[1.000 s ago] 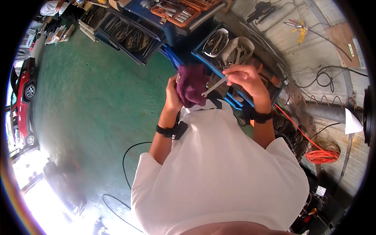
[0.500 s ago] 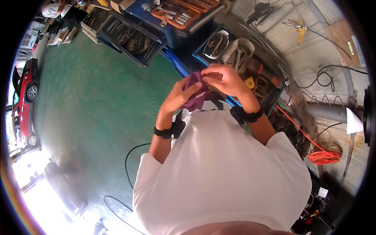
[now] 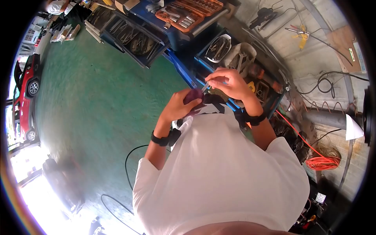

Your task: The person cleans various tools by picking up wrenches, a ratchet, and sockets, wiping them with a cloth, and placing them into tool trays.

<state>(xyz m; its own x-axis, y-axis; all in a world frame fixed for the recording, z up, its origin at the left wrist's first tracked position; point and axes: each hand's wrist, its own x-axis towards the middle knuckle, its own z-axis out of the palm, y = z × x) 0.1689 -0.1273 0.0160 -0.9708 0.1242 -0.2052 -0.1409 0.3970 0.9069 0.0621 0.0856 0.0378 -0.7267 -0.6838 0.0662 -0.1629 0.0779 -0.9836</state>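
Bunched in my left hand [image 3: 176, 106] is a purple cloth [image 3: 193, 96], gripped with the thumb across its front. My right hand [image 3: 232, 85] pinches a slim, silvery metal tool [image 3: 205, 86] between thumb and fingertips. The tool's lower end meets the cloth; its exact kind is too small to tell. Both hands are close together in front of my chest, above the edge of a blue tool drawer [image 3: 200, 59].
An open orange socket set case [image 3: 184, 26] lies on the blue cabinet. An open drawer of tools [image 3: 135, 39] juts out left of it. A white tray of tools [image 3: 218, 48] sits in the nearer drawer. A red car [image 3: 26, 98] stands far left; a person [image 3: 58, 7] is at top left.
My right hand has drawn slightly away from the cloth, and the metal tool now shows between its fingers. In my left hand the cloth is bunched more tightly.
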